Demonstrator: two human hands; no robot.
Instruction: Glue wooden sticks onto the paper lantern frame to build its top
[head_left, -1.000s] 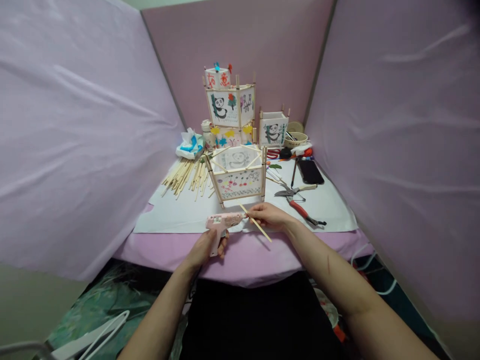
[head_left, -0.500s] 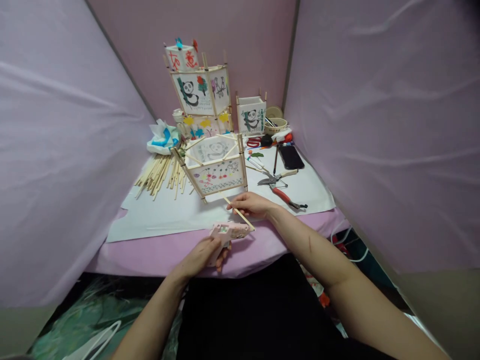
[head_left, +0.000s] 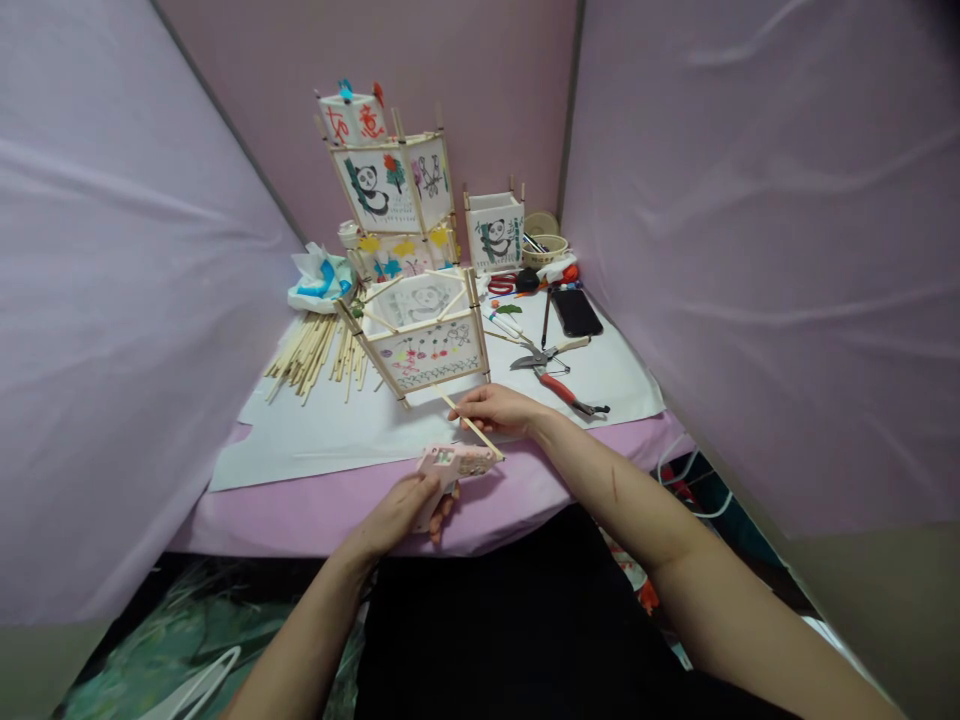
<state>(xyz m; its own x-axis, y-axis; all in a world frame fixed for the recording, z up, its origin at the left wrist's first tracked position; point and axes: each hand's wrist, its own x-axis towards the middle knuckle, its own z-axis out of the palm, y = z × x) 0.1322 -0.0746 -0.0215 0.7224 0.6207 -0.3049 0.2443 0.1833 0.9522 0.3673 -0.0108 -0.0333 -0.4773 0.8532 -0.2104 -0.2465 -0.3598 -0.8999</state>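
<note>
My left hand (head_left: 420, 503) is closed around the grip of a pale pink glue gun (head_left: 444, 463) at the table's front edge. The gun's nozzle points right and meets the near end of a thin bamboo stick (head_left: 477, 432). Between thumb and fingers, my right hand (head_left: 491, 410) pinches this stick, which slants from far left to near right. Just beyond the hands stands a lantern frame (head_left: 431, 355) of sticks and white panels with coloured drawings. I cannot tell whether glue is coming out.
Loose bamboo sticks (head_left: 304, 355) lie at the left beside a plastic bag (head_left: 322, 278). A tall tiered lantern (head_left: 375, 190) and a small panda lantern (head_left: 496, 235) stand behind. Pruning shears (head_left: 536, 358), red-handled pliers (head_left: 566, 392) and a phone (head_left: 576, 313) lie at the right.
The whole view has shifted slightly, so the lanterns and tools appear a little further left. Both hands, the glue gun and the stick keep nearly the same pose.
</note>
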